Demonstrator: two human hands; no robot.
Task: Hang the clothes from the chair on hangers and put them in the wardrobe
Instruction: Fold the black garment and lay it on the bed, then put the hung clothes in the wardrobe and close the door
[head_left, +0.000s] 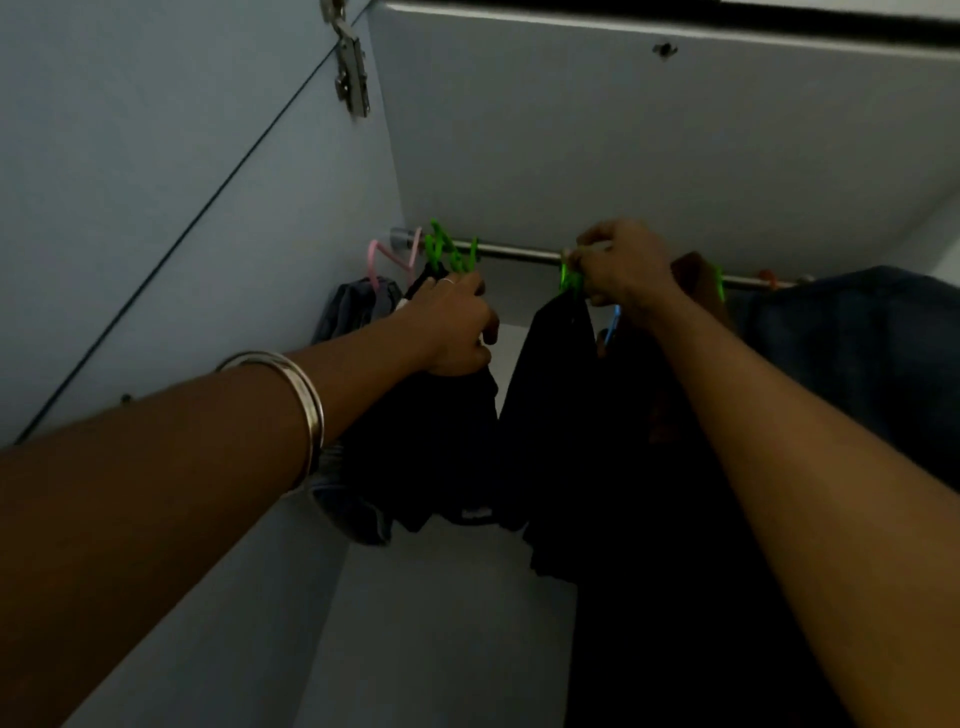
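Inside the wardrobe a metal rail runs across under the top panel. My right hand grips the hook of a green hanger at the rail; a black garment hangs from that hanger. My left hand holds the top of another black garment that hangs from green hangers further left on the rail. A silver bangle sits on my left forearm.
A pink hanger with a grey garment hangs at the rail's left end. Dark blue clothes fill the right side. The wardrobe's left wall carries a door hinge. The pale back wall shows below.
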